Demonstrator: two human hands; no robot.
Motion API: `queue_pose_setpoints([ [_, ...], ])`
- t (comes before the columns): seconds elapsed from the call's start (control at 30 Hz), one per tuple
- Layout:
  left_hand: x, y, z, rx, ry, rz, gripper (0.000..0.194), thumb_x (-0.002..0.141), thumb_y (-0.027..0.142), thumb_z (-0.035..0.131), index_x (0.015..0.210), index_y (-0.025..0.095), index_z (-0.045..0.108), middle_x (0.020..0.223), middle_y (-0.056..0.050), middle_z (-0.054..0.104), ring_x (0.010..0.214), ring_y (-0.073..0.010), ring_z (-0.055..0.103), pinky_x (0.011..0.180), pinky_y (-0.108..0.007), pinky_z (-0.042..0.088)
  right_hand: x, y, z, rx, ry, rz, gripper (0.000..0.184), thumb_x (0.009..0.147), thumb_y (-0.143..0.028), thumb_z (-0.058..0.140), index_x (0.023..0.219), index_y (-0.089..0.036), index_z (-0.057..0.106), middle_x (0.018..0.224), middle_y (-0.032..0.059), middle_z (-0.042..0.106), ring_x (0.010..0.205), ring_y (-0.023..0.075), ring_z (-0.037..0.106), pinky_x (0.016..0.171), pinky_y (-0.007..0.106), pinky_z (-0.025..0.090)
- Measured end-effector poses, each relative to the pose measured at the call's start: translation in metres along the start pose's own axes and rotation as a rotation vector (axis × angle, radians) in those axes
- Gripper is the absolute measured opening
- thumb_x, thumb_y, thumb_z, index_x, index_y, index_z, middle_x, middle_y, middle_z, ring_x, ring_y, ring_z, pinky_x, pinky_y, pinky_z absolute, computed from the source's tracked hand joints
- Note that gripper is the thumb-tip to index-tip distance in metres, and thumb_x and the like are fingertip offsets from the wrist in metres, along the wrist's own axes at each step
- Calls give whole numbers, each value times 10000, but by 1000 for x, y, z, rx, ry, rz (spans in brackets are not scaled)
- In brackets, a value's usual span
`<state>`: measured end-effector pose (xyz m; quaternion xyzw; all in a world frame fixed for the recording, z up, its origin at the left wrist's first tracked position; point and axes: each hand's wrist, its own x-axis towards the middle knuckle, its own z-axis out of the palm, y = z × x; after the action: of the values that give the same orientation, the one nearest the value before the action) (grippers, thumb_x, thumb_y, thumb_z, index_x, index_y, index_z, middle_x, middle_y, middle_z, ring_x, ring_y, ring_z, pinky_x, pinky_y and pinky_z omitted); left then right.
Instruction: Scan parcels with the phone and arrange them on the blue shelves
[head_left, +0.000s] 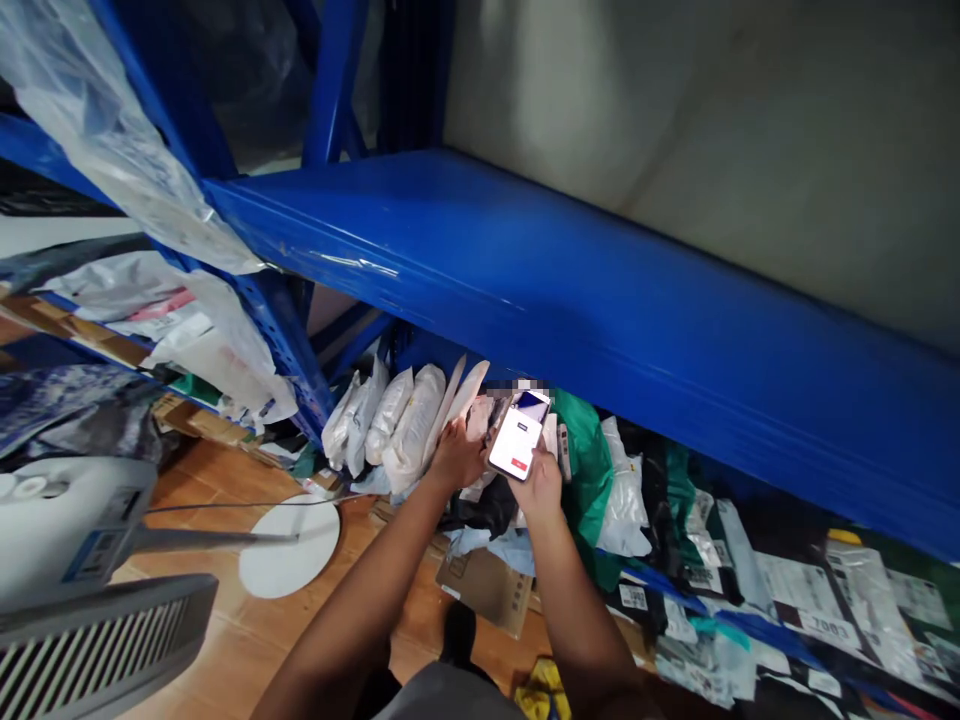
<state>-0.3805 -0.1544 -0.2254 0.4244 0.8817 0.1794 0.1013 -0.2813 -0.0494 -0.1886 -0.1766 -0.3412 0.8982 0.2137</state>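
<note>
My right hand (543,488) is closed around a smartphone (516,446), held tilted over the row of parcels. The phone's lit screen is mostly white, with a dark block at the top and a small red button near the bottom. To its left, my left hand (459,460) reaches in among the parcels, touching the edge of a thin pale parcel (466,392). Its fingertips are partly hidden there, so their grip is unclear. White plastic-wrapped parcels (414,425) stand upright to the left of it. A green bag (583,455) is just right of the phone.
A blue shelf beam (525,290) crosses above my hands. More labelled parcels (814,600) fill the low shelf to the right. At left stand a grey fan-like appliance (97,620) and a round white base (291,560). Flattened cardboard (484,588) lies on the tiled floor.
</note>
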Motion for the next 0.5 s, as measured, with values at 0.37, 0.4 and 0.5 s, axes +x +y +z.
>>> queue_pose_setpoints([
  [0.37, -7, -18, 1, -148, 55, 159, 673, 705, 511, 646, 1317, 240, 572, 1401, -101, 498, 1352, -375, 325, 1139, -522, 182, 42, 9, 24, -207, 99, 248, 205, 786, -281, 563, 941, -172, 638, 748, 37, 767, 797, 275, 732, 714, 419, 585],
  [0.4, -7, -18, 2, -161, 111, 191, 653, 700, 480, 655, 1301, 236, 582, 1372, -98, 525, 1329, -362, 358, 1137, -506, 204, 40, 11, 25, -224, 107, 268, 198, 788, -280, 569, 937, -170, 638, 741, 33, 766, 763, 264, 732, 691, 396, 585],
  [0.5, -7, -20, 6, -199, 216, 246, 678, 677, 478, 674, 1278, 175, 588, 1353, -133, 530, 1304, -370, 378, 1126, -487, 249, 33, 18, 30, -260, 127, 276, 215, 786, -257, 579, 986, -189, 620, 778, 5, 771, 701, 224, 726, 647, 341, 578],
])
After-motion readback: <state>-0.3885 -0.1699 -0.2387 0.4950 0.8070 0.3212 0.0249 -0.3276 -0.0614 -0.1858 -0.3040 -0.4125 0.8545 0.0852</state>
